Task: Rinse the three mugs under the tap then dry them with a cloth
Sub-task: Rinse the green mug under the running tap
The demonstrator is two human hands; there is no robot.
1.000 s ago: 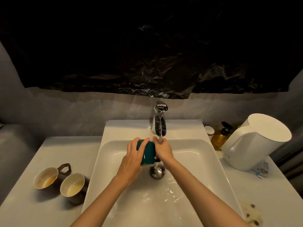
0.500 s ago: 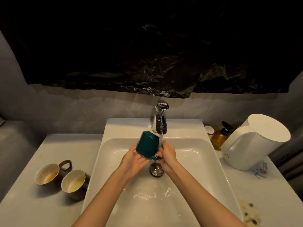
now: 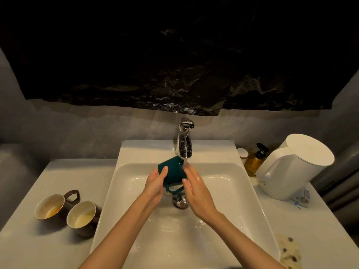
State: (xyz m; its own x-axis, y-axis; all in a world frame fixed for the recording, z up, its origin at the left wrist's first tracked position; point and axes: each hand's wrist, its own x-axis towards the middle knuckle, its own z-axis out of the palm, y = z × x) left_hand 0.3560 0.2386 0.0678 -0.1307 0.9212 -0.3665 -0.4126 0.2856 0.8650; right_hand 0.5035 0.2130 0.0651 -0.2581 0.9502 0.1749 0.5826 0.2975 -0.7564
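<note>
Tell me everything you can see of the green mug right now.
The green mug is dark teal, glossy and ceramic-looking, with an angular handle pointing down toward the drain. It is held tilted over the sink, just under the tap; its opening is not in view. The left hand grips its left side, and the right hand presses straight fingers against its right side.

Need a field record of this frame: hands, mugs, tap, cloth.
left hand: grips green mug, which is tilted with its handle low
right hand: fingers straight, touching the mug beside the stream
tap: running into sink
waiting: left brown mug, right brown mug, on counter left of sink, residue inside
cloth: spotted, on counter right of sink
other: white kettle, pump bottle
</note>
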